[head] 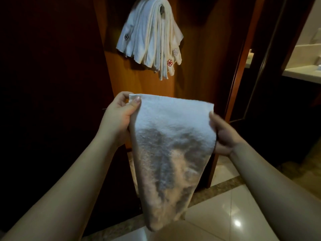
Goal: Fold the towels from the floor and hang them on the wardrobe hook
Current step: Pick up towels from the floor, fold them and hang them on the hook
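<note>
Both hands, left hand (119, 117) and right hand (224, 134), pinch 1 folded towel (170, 145) below the hook (163, 9). Keep edges aligned; drape it centred beside the hung towels (149, 37).

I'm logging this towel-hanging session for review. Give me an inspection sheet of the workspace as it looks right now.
Surface: glossy tiled floor with a darker border strip.
Job's things: white towel held up, hanging down; bundle of folded towels draped over the wardrobe hook.
Clutter: nothing seen.
Hands: left hand pinches the towel's top corner; right hand grips its right edge.
Cables: nothing seen.
Surroundings: wooden wardrobe panel; a lit counter at far right.
</note>
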`<state>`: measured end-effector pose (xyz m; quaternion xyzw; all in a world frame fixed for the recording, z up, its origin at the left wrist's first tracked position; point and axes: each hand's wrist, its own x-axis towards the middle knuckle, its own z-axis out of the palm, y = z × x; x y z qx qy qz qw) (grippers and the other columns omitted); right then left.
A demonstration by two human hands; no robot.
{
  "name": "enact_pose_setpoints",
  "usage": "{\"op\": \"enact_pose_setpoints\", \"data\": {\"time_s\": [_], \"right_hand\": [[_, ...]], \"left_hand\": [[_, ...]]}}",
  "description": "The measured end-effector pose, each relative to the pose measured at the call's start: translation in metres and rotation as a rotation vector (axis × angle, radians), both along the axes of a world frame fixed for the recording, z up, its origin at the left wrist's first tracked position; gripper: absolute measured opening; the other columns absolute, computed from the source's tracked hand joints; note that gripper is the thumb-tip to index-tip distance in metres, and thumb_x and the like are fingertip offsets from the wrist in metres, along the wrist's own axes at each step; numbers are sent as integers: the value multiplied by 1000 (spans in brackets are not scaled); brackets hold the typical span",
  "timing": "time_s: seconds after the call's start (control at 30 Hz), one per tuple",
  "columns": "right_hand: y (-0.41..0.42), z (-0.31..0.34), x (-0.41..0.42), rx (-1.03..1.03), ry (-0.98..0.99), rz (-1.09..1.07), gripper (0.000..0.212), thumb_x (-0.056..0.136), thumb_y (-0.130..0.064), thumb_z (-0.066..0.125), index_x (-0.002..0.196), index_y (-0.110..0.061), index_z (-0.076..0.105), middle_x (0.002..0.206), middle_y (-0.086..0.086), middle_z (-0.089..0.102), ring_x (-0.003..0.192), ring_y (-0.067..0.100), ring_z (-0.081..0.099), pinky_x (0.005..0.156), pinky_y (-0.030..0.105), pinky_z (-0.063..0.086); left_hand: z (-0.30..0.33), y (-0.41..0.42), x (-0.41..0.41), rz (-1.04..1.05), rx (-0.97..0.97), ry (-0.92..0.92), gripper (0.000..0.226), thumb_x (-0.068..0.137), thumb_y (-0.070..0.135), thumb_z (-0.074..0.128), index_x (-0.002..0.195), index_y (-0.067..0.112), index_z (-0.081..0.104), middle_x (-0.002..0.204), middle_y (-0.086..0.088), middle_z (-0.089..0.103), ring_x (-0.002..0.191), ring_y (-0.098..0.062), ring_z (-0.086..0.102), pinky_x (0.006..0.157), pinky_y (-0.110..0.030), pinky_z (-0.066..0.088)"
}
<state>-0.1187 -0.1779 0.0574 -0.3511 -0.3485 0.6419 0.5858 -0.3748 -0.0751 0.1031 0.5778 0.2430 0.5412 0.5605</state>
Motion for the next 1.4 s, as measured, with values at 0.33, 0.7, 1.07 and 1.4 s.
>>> {"op": "enact_pose_setpoints", "data": {"time_s": [0.33, 0.7, 1.07, 1.4], "right_hand": [[0, -11, 8, 187, 56, 63, 50, 92, -37, 72, 133, -9, 64, 137, 20, 61, 130, 36, 56, 102, 46, 50], [7, -37, 7, 6, -164, -62, 56, 93, -34, 69, 138, -3, 55, 138, 24, 58, 127, 39, 58, 101, 50, 51], [-25, -115, -112, -62, -681, -723, 17, 101, -50, 47, 92, -46, 60, 86, -47, 62, 85, -24, 58, 67, -2, 42], [-38, -100, -126, 44, -546, -408, 41, 97, -52, 39, 129, -34, 59, 110, -27, 70, 103, -6, 66, 77, 7, 50]], "left_hand": [[-26, -1, -23, -326, -107, 68, 55, 76, 40, 80, 117, 5, 66, 112, -15, 72, 97, -29, 72, 77, -38, 59], [-84, 2, -13, -210, -396, 50, 31, 83, 31, 73, 106, 12, 78, 113, -16, 73, 103, -30, 72, 73, -32, 59], [-134, -91, 46, 287, -385, 124, 23, 100, 45, 55, 87, 40, 74, 89, 2, 75, 85, -13, 73, 79, -34, 59], [-119, -122, 45, 181, -245, 187, 15, 101, 33, 49, 94, 36, 61, 83, 25, 72, 84, 12, 67, 64, -3, 47]]}}
